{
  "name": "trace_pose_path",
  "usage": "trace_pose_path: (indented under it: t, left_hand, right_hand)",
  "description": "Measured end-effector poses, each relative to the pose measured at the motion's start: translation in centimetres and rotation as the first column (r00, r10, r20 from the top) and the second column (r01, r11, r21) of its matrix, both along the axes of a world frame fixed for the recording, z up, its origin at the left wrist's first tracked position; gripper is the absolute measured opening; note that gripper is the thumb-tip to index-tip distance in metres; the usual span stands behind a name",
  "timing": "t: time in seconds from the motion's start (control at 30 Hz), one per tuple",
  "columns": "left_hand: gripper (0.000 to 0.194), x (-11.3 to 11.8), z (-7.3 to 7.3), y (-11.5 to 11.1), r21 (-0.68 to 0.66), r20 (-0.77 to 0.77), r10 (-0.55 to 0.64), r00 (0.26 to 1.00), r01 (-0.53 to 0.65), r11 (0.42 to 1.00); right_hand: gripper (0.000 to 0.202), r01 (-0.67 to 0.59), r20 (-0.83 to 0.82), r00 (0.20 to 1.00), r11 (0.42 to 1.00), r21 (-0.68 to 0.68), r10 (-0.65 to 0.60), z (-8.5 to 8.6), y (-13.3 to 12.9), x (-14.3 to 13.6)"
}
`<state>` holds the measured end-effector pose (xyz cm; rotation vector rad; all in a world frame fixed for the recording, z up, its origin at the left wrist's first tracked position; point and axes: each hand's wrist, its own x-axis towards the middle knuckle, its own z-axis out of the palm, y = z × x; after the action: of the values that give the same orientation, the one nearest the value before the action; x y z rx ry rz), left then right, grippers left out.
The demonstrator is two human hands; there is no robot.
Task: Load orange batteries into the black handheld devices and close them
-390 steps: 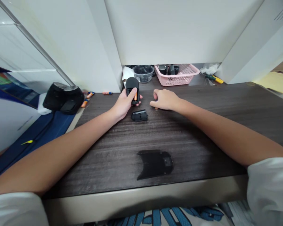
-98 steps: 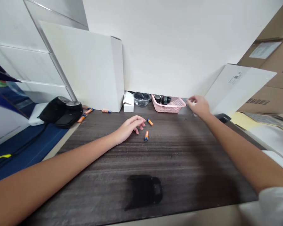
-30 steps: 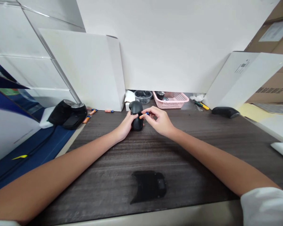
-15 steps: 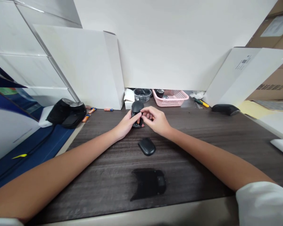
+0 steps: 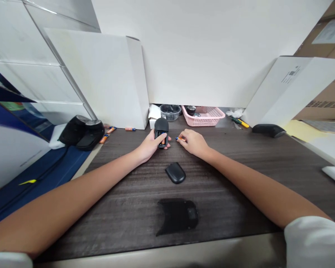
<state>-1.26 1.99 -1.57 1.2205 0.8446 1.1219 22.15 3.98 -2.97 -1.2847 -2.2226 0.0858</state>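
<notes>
My left hand (image 5: 149, 147) holds a black handheld device (image 5: 161, 128) upright, its battery compartment open towards me and an orange battery in it under my thumb. Just to the right, my right hand (image 5: 194, 143) pinches an orange and blue battery (image 5: 181, 139) between thumb and fingers, apart from the device. On the dark table (image 5: 123, 216) below my hands lies a smooth black cover (image 5: 175, 173). Nearer the front edge is a flat black plate (image 5: 177, 216) with a curved notch on its left side.
Loose batteries (image 5: 130, 129) lie at the back left, beside black devices (image 5: 85, 133). A small white box (image 5: 154, 113), a clear round bowl (image 5: 170, 112) and a pink basket (image 5: 203, 118) line the back. A yellow-handled tool (image 5: 243, 123) and a black object (image 5: 268, 130) are at the right.
My right hand has moved right, away from the device, and the battery in its fingers now shows. The device's open compartment is less covered. The view has shifted slightly.
</notes>
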Motion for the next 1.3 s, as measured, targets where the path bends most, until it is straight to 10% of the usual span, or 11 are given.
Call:
trace_pose_path:
  t: [0.17,0.3,0.7,0.93,1.13,1.3]
  left_hand:
    - [0.06,-0.1,0.2,0.1,-0.045,0.061,-0.056,0.997,0.059,0.997]
    - [0.069,-0.2,-0.1,-0.1,0.026,0.026,-0.113,0.993,0.112,0.993]
    - [0.056,0.0,0.7,-0.7,0.013,-0.088,-0.216,0.972,0.218,0.976]
    - [0.047,0.0,0.4,-0.7,0.007,-0.074,-0.196,0.978,0.197,0.98]
    - [0.055,-0.1,-0.8,0.4,-0.036,0.018,-0.125,0.992,0.126,0.991]
    - [0.045,0.0,-1.0,-0.5,0.286,-0.304,-0.042,0.952,0.133,0.949]
  right_hand:
    - [0.021,-0.131,-0.289,0.937,0.962,0.239,0.199,0.9,-1.3,-1.0]
    - [0.016,-0.3,-0.134,0.916,0.868,0.396,0.378,1.0,-2.6,-2.3]
    - [0.018,-0.238,0.102,0.969,0.755,0.612,0.223,0.3,-1.9,-1.8]
    - [0.018,-0.249,0.027,0.961,0.822,0.512,0.275,0.2,-1.9,-1.8]
    - [0.038,-0.048,-0.472,0.867,0.969,0.244,0.162,0.0,-2.4,-2.2]
    - [0.067,-0.061,-0.586,0.806,0.997,0.048,0.078,-0.4,-2.0,-2.4]
